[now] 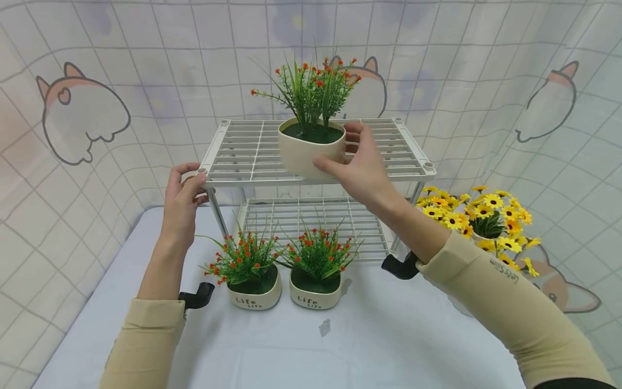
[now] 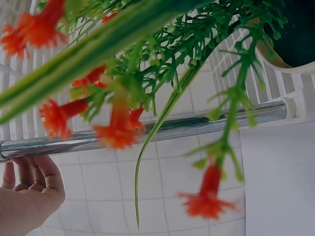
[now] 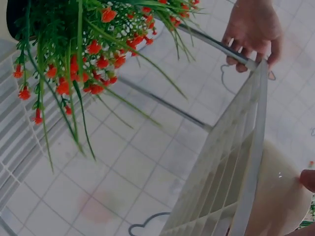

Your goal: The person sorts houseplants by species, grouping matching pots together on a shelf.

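Observation:
My right hand point(image 1: 365, 172) grips a cream oval flowerpot point(image 1: 308, 156) by its right side, thumb across the front and fingers behind. Red-flowered artificial grass rises from this pot, which is at the front middle of the white wire rack's point(image 1: 228, 177) upper shelf. In the right wrist view the same pot point(image 3: 275, 189) shows beside the shelf edge, with the thumb against it. My left hand point(image 1: 182, 208) holds the upper shelf's front left corner, thumb on top and fingers curled around the metal post. The left wrist view shows that hand point(image 2: 29, 199) at the post's end.
Two matching pots with red flowers, the left one point(image 1: 256, 298) and the right one point(image 1: 316, 298), stand on the white table before the lower shelf point(image 1: 362, 246). Yellow artificial flowers point(image 1: 491, 210) stand right of the rack. A patterned curtain point(image 1: 184, 65) hangs behind.

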The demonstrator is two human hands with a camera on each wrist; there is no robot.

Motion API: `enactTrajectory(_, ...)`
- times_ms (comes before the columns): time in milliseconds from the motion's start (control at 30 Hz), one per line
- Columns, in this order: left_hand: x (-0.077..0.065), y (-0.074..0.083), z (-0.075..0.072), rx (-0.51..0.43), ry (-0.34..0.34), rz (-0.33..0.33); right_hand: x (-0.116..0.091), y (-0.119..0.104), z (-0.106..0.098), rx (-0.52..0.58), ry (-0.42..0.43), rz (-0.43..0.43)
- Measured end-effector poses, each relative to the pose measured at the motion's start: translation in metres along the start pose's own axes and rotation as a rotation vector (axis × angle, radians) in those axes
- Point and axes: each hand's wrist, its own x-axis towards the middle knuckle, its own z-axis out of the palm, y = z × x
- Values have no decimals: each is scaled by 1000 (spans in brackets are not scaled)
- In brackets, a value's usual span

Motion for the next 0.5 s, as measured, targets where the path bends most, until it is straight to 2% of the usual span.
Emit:
enactTrajectory(167, 1, 1, 0, -8, 5, 3, 3, -4, 10, 3, -29, -40)
enactTrajectory(500, 0, -1, 0, -15, 9, -7, 19, -6, 41, -44, -20, -72)
